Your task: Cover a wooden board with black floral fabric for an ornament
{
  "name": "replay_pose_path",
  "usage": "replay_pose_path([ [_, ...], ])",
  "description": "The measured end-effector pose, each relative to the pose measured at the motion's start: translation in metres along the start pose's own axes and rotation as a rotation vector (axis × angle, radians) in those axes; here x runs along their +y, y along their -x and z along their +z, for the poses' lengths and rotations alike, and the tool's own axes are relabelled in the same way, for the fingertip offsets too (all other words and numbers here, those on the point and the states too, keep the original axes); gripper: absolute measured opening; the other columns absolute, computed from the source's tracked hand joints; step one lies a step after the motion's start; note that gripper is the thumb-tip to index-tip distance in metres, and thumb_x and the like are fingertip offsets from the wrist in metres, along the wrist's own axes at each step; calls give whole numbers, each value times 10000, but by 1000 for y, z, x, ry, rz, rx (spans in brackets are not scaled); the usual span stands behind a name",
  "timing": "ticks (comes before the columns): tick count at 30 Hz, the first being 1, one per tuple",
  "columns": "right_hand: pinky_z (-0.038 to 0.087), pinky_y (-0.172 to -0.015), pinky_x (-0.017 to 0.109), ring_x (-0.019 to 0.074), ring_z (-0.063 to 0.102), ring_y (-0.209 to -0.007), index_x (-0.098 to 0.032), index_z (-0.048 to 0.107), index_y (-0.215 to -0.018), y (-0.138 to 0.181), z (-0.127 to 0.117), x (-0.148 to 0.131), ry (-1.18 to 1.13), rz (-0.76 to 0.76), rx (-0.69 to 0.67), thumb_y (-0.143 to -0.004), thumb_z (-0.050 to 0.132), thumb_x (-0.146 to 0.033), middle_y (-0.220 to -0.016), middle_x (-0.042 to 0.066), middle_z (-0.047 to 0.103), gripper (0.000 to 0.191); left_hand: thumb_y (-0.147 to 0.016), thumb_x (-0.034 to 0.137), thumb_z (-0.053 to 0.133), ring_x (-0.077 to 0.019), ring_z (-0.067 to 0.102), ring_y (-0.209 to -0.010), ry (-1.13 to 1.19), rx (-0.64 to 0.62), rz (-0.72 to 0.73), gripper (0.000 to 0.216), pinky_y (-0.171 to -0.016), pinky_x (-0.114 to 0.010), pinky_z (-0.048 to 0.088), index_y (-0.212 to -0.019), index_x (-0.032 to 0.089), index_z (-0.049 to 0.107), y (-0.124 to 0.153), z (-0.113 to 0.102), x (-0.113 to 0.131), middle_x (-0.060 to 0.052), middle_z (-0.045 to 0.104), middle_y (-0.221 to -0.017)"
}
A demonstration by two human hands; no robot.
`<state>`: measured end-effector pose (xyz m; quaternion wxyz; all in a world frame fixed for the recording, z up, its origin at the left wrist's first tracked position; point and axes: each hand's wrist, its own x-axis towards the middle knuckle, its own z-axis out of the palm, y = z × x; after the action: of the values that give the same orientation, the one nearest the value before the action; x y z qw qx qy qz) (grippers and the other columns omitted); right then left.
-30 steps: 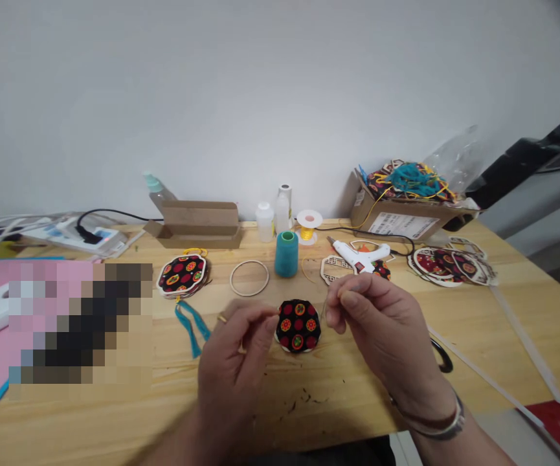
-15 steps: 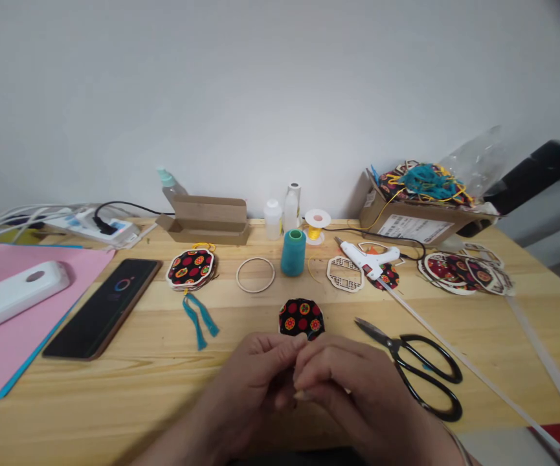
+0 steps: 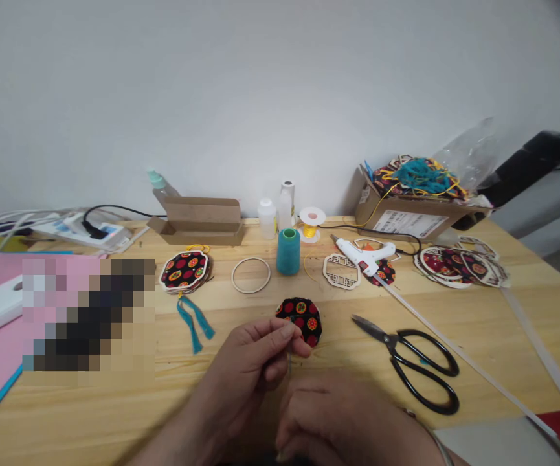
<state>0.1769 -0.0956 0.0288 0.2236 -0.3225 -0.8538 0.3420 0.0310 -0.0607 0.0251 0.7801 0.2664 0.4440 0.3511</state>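
Note:
My left hand [image 3: 265, 353] is closed in a pinch, thumb against forefinger, on a thin thread [image 3: 289, 366] that runs down towards my right hand. Lower and nearer to me, my right hand [image 3: 323, 417] is blurred, its fingers curled in at the thread's lower end. Just beyond the left fingertips lies a black patterned fabric piece [image 3: 302, 314] with red and orange flowers, partly covered by those fingers. Black-handled scissors [image 3: 396, 349] rest to the right of both hands, blades slightly apart.
A teal thread cone [image 3: 288, 252], wooden ring [image 3: 251, 275], lattice frame [image 3: 342, 272] and glue gun [image 3: 367, 255] lie beyond the hands. Tasselled ornament [image 3: 185, 270] stands left of them. A full cardboard box [image 3: 401, 217] sits back right; an open carton [image 3: 204, 220] back left.
My hands were together at the fingertips. Now the right hand has moved down towards me, away from the left, and a stretch of thread shows between them.

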Motion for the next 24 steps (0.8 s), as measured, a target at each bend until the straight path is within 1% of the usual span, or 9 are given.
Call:
replay_pose_path([
  [2, 404, -562, 156, 77, 571, -602, -215, 645, -672, -2, 5, 2, 29, -21, -49, -765, 635, -224, -655, -58, 676, 94, -734, 263, 646, -8, 305, -413, 2, 8, 15, 176, -396, -168, 117, -666, 100, 642, -2, -1, 0, -26, 622, -651],
  [4, 386, -525, 144, 64, 558, -570, -211, 656, -662, -4, 9, 3, 56, -53, -108, -732, 670, -225, -632, -65, 665, 73, -723, 254, 661, -22, 332, -439, 10, 24, 28, 163, -397, -162, 142, -661, 105, 638, -3, -3, 0, -12, 598, -617],
  [6, 372, -493, 139, 58, 547, -546, -201, 667, -654, -6, 14, 5, 72, -107, -165, -708, 687, -195, -611, -67, 655, 58, -726, 244, 662, -35, 371, -471, 17, 41, 52, 142, -410, -155, 200, -677, 114, 638, -5, -4, 0, -6, 590, -611],
  [9, 355, -465, 127, 50, 541, -540, -189, 674, -677, -7, 19, 8, 47, -171, -224, -678, 694, -131, -618, -74, 653, 61, -756, 235, 637, -61, 460, -547, 11, 54, 87, 137, -484, -162, 321, -683, 119, 634, -6, -4, 0, -7, 592, -625],
  [12, 362, -476, 109, 44, 543, -556, -167, 667, -709, -7, 20, 9, 1, -177, -244, -654, 695, -86, -663, -69, 662, 102, -773, 224, 616, -88, 522, -587, 27, 48, 88, 132, -553, -190, 396, -692, 121, 630, -6, -4, 3, -11, 599, -629],
  [16, 371, -490, 98, 42, 534, -550, -144, 659, -711, -7, 19, 9, -43, -175, -295, -655, 681, -57, -658, -53, 660, 106, -763, 209, 627, -93, 551, -557, 92, 27, 56, 109, -553, -207, 436, -700, 120, 626, -6, -3, 6, -3, 594, -615],
  [19, 386, -519, 100, 46, 553, -571, -152, 660, -732, -6, 21, 11, -94, -119, -323, -671, 664, -52, -676, -57, 666, 117, -745, 191, 644, -73, 522, -502, 107, 26, 52, 80, -482, -179, 406, -720, 116, 636, -5, -3, 7, 6, 578, -602],
  [22, 407, -576, 100, 50, 583, -636, -157, 665, -807, -7, 24, 14, -139, -72, -396, -743, 608, -78, -749, -48, 684, 116, -736, 182, 650, -20, 401, -419, 103, 21, 67, 84, -387, -135, 269, -705, 105, 638, -4, -2, 6, 14, 558, -590],
  [24, 416, -627, 104, 56, 593, -693, -148, 667, -863, -8, 24, 14, -146, -48, -470, -797, 558, -102, -798, -28, 692, 136, -724, 185, 663, 0, 325, -404, 108, 27, 67, 98, -377, -131, 200, -688, 99, 635, -4, -2, 6, 21, 541, -581],
])
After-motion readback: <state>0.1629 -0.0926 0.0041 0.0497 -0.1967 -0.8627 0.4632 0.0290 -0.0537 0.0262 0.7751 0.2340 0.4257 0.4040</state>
